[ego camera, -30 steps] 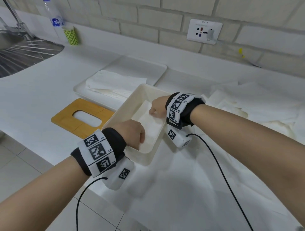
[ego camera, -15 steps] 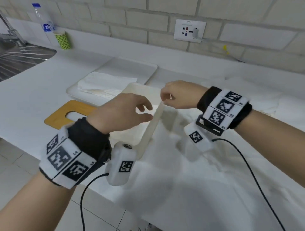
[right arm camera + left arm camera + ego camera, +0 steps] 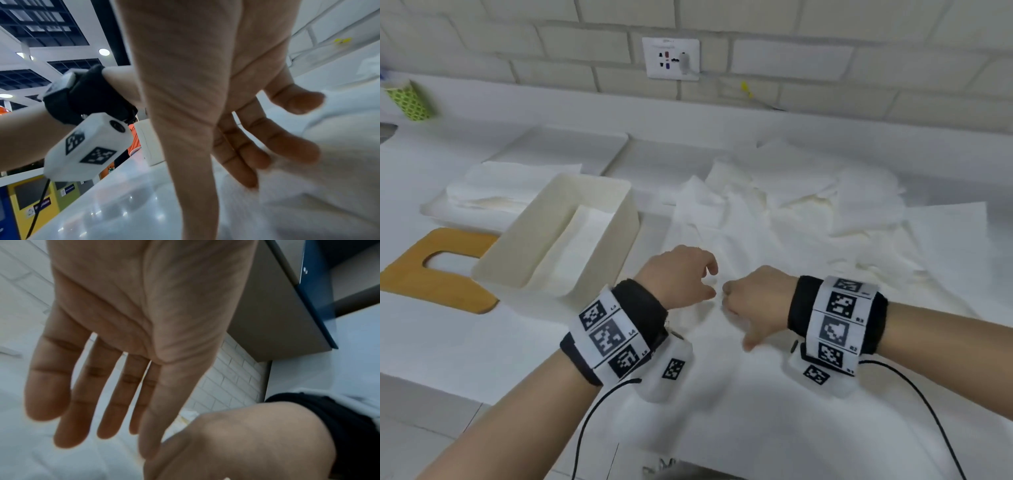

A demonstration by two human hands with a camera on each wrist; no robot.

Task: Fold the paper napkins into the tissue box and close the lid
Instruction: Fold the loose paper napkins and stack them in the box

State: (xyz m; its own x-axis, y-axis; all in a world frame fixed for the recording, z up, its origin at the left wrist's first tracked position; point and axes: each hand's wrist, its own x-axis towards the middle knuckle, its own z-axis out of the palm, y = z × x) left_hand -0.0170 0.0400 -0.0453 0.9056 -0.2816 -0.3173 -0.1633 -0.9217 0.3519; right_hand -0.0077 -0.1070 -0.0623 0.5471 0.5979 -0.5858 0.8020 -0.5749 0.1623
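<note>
The white tissue box (image 3: 517, 240) stands open on the counter, with a folded napkin (image 3: 582, 246) lying flat inside. Its wooden lid (image 3: 410, 274), with an oval slot, lies to the left of the box. My left hand (image 3: 688, 274) hovers just right of the box, its fingers (image 3: 92, 386) straight and holding nothing. My right hand (image 3: 750, 301) is close beside it, thumb pointing down. Its straight fingers (image 3: 257, 154) touch a flat napkin (image 3: 722, 359) spread on the counter below both hands.
Several loose, crumpled napkins (image 3: 808, 205) cover the counter to the right. A white tray (image 3: 571, 147) behind the box holds a napkin stack (image 3: 493, 188). A green cup (image 3: 409, 101) stands far left, a wall socket (image 3: 671, 58) behind. The counter's front edge runs close below my wrists.
Both hands left the box and moved right and nearer, over the flat napkin. The box, tilted up half a second ago, sits flat again.
</note>
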